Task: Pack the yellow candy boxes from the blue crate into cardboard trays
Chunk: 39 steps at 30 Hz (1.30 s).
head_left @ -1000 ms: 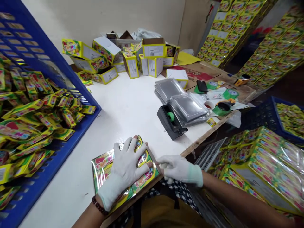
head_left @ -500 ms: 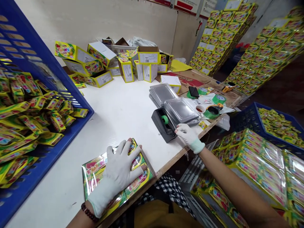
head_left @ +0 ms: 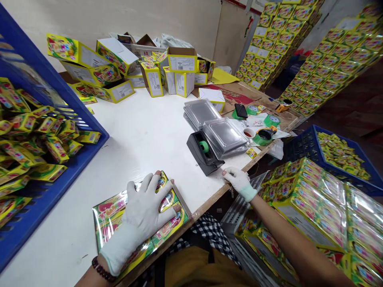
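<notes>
My left hand (head_left: 145, 209), in a white glove with bare fingertips, lies flat with fingers spread on a shiny, clear-wrapped pack of small candy boxes (head_left: 107, 211) near the table's front edge. The hand covers much of the pack. My right hand (head_left: 237, 181), gloved the same way, is at the table edge just in front of the black tape dispenser (head_left: 200, 153), apart from its body. Its thumb and fingers are pinched together; whatever is between them is too small to make out. A green tape roll (head_left: 204, 146) sits in the dispenser.
A blue crate (head_left: 92, 153) of small boxes leans in at left. Clear plastic trays (head_left: 226, 135) are stacked behind the dispenser. Yellow cartons (head_left: 181, 63) line the back. Wrapped packs (head_left: 311, 203) stand below at right, beside another blue crate (head_left: 314, 155).
My right hand left the pack's right edge, reached out to the tape dispenser's front, then drew back slightly towards the table edge. My left hand stays on the pack. The view shifted right.
</notes>
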Each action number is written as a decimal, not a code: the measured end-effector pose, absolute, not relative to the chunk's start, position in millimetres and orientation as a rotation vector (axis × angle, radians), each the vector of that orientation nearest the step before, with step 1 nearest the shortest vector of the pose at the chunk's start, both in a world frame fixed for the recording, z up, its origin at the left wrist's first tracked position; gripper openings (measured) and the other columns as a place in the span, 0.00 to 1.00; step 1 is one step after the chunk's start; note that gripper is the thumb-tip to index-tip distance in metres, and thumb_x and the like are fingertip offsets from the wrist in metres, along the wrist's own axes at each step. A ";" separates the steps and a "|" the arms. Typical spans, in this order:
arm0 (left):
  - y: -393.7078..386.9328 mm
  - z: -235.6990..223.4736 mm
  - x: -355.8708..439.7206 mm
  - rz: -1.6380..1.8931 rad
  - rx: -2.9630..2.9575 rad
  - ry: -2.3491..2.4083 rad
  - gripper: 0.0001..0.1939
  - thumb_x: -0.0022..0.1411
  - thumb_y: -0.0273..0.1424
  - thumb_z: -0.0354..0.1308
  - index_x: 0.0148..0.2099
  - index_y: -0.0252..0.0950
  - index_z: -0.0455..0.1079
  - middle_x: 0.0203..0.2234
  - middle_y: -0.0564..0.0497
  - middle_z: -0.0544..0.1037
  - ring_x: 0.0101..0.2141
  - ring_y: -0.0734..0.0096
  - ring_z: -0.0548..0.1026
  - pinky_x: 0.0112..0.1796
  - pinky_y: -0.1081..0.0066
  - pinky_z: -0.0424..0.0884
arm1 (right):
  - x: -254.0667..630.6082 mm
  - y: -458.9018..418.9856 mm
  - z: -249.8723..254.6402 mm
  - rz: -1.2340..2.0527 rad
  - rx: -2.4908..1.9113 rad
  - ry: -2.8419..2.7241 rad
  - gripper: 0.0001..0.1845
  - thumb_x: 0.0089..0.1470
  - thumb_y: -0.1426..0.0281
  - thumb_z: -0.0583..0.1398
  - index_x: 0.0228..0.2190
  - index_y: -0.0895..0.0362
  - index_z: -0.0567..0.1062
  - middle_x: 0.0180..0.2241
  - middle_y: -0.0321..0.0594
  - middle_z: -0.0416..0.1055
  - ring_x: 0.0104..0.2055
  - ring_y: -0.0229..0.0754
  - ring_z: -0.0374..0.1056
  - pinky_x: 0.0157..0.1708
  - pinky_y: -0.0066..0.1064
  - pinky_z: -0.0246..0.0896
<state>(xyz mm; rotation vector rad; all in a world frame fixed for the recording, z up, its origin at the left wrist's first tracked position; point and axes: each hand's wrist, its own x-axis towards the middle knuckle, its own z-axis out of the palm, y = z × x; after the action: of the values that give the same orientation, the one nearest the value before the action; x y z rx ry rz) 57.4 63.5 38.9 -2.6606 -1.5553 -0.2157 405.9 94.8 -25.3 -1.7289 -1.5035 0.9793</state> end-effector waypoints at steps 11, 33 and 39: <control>58.6 48.7 56.3 -0.262 -2.740 -1.591 0.29 0.64 0.51 0.50 0.62 0.45 0.63 0.61 0.37 0.62 0.58 0.40 0.59 0.50 0.42 0.57 | 284.9 140.0 31.7 1.792 -0.838 -2.224 0.17 0.54 0.56 0.62 0.28 0.59 0.75 0.24 0.34 0.70 0.28 0.35 0.64 0.30 0.26 0.60; -24.6 17.1 -19.9 -0.470 -2.878 -1.128 0.29 0.57 0.23 0.54 0.61 0.46 0.64 0.58 0.49 0.73 0.61 0.51 0.65 0.63 0.40 0.48 | 362.9 109.8 30.5 0.610 -1.560 -1.673 0.15 0.59 0.60 0.57 0.39 0.56 0.76 0.38 0.43 0.75 0.39 0.44 0.71 0.42 0.34 0.66; 44.8 15.1 14.6 -0.541 -2.748 -1.163 0.19 0.60 0.28 0.54 0.55 0.39 0.68 0.53 0.41 0.76 0.56 0.46 0.70 0.55 0.38 0.57 | 397.4 147.2 15.8 0.710 -1.693 -1.696 0.19 0.56 0.57 0.54 0.29 0.55 0.79 0.43 0.46 0.75 0.50 0.50 0.69 0.54 0.42 0.60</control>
<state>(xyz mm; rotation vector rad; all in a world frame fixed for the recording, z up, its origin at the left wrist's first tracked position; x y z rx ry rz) 14.6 44.8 15.1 -2.7485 -1.1628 -0.5414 397.4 147.2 15.8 -1.6931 -1.6957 0.7096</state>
